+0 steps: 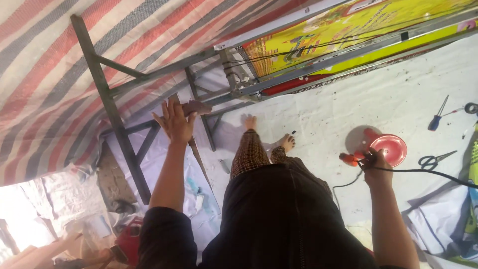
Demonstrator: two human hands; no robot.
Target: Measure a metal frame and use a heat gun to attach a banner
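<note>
My left hand (175,121) reaches up to a brown wooden handle (195,107) that leans against a grey metal frame (114,119); the fingers are spread and rest on its upper end. My right hand (374,163) is closed around a red tool (350,159) with a black cable (428,173) trailing to the right. A round red disc (388,148) lies on the white sheet just beyond that hand. My bare feet (269,132) and checked trousers show between the two arms.
A striped red, grey and white tarpaulin (50,60) hangs at the left. A yellow printed banner in a metal frame (348,35) lies at the top. Scissors (434,160), a blue-handled screwdriver (438,116) and a tape roll (471,107) lie on the white sheet (398,89).
</note>
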